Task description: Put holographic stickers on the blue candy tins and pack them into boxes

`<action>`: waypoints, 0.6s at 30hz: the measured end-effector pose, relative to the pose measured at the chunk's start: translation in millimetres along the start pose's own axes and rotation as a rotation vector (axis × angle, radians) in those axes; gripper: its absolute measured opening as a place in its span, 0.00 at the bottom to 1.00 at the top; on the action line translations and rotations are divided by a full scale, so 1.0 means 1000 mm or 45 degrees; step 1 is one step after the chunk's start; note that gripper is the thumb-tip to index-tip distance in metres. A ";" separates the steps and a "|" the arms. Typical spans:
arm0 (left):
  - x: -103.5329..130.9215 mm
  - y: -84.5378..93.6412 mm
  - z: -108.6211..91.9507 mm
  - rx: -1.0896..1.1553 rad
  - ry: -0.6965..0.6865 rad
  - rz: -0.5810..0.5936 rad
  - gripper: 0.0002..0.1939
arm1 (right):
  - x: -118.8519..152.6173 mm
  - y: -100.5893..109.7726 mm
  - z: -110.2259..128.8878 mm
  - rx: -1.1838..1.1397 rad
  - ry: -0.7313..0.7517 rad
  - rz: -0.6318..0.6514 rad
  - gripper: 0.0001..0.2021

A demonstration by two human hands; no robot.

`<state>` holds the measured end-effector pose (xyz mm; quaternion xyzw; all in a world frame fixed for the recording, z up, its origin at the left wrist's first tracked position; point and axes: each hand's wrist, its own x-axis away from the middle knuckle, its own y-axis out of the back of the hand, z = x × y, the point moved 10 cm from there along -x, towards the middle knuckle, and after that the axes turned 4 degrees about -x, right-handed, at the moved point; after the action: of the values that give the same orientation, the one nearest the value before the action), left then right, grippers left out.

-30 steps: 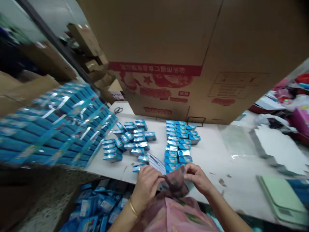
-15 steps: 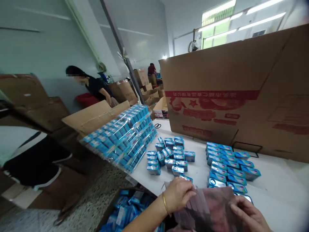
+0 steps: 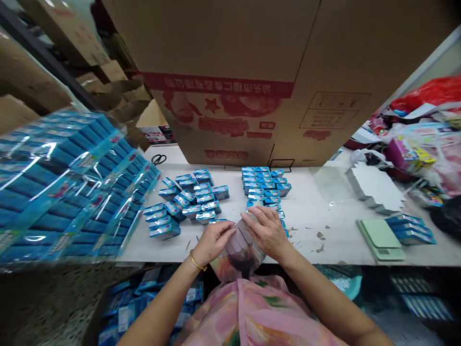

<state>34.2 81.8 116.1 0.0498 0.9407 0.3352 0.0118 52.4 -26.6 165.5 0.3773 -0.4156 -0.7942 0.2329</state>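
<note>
My left hand [image 3: 212, 242], with a gold bangle at the wrist, pinches the left edge of a clear plastic bag [image 3: 243, 262] at the table's front edge. My right hand [image 3: 267, 231] grips the bag's upper right side, its fingers bent over the top. Pale strips show at the bag's top; I cannot tell whether they belong to it. Behind my right hand stand rows of small blue boxes [image 3: 264, 185], partly hidden by the hand. A looser group of blue boxes [image 3: 194, 202] lies beyond my left hand.
A large cardboard carton [image 3: 230, 57] stands along the back. Plastic-wrapped blue boxes [image 3: 65, 192] are stacked at left, near scissors [image 3: 159, 159]. At right are a pale green scale [image 3: 382, 240] and white card sheets [image 3: 376, 187]. Below the table, a bin holds blue packs [image 3: 126, 310].
My view has swung right and down, so the co-workers are out of sight and the scale shows. My hands have come closer together on the bag.
</note>
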 end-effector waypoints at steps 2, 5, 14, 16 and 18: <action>-0.011 -0.014 -0.011 0.038 -0.042 0.000 0.12 | 0.003 -0.001 -0.014 0.040 0.019 0.088 0.16; -0.030 -0.037 -0.023 0.108 -0.054 -0.011 0.12 | 0.016 0.006 -0.045 0.021 0.063 0.139 0.16; -0.093 -0.126 -0.056 0.226 -0.025 0.071 0.11 | 0.081 0.044 -0.134 -0.108 0.175 -0.027 0.17; -0.110 -0.140 -0.053 0.185 0.005 0.039 0.11 | 0.086 0.057 -0.148 -0.107 0.162 -0.053 0.15; -0.131 -0.154 -0.046 0.172 0.046 0.029 0.12 | 0.087 0.069 -0.159 -0.064 0.142 -0.040 0.12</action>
<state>148.4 -79.1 52.7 0.0551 0.9607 0.2718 -0.0124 129.1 -200.7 129.0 0.4216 -0.3758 -0.7856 0.2525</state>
